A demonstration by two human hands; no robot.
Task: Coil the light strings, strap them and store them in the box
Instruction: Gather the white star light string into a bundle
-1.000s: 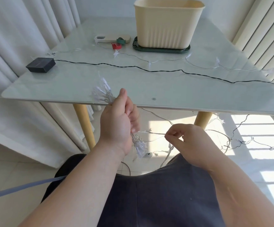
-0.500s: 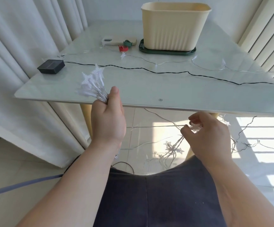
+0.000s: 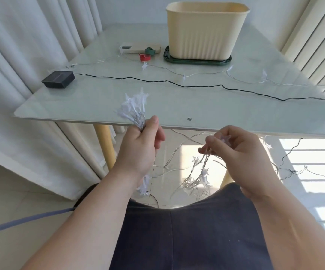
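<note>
While the left hand grips a gathered bunch of star lights just below the table edge, the right hand pinches a loose star strand; the cream box stands at the table's far side.

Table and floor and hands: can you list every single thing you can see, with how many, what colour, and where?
table: 1, pale glass top, yellow legs, ahead
box: 1, cream, far side of table, on a dark green tray
battery pack: 1, black, table's left edge
black wire: 1, runs across table from the pack
flat case: 1, cream, left of box
straps: 1 red, 1 green, by the case
star light string: clear, hangs below the table
star bundle: 1, clear
curtains: white, left
left hand: fist around bundle
right hand: pinches the string
</note>
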